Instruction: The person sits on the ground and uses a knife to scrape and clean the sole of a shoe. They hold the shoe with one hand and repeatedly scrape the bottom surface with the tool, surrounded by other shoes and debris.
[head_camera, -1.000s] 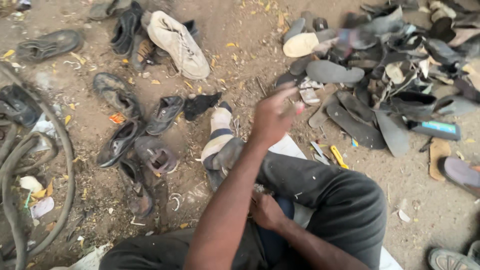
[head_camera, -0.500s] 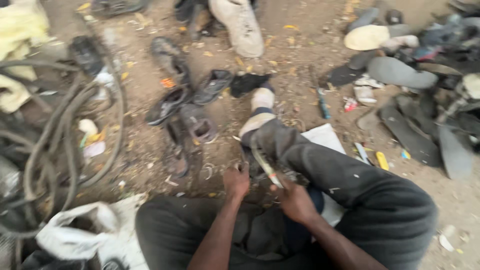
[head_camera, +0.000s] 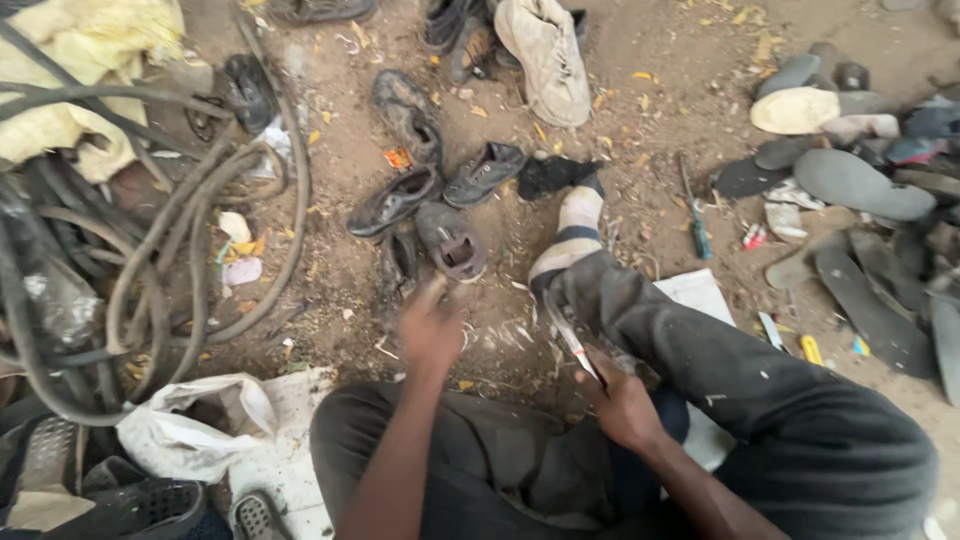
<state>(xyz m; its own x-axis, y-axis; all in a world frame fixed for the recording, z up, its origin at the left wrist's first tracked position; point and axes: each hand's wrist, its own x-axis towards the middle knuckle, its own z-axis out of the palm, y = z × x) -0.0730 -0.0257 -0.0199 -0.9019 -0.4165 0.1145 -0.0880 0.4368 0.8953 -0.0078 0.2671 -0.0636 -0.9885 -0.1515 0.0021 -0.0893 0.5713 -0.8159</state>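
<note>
Worn dark shoe (head_camera: 452, 243) lies sole-up at frame centre on the dirt; the left hand (head_camera: 430, 330), blurred, fingers loosely spread, reaches just below it. Lower right, the right hand (head_camera: 622, 405) grips a thin blade (head_camera: 572, 342).

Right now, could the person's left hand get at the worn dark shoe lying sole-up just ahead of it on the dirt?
Probably yes. The left hand is stretched toward the worn dark shoe, with only bare dirt ground between them and nothing lying across the way.
</note>
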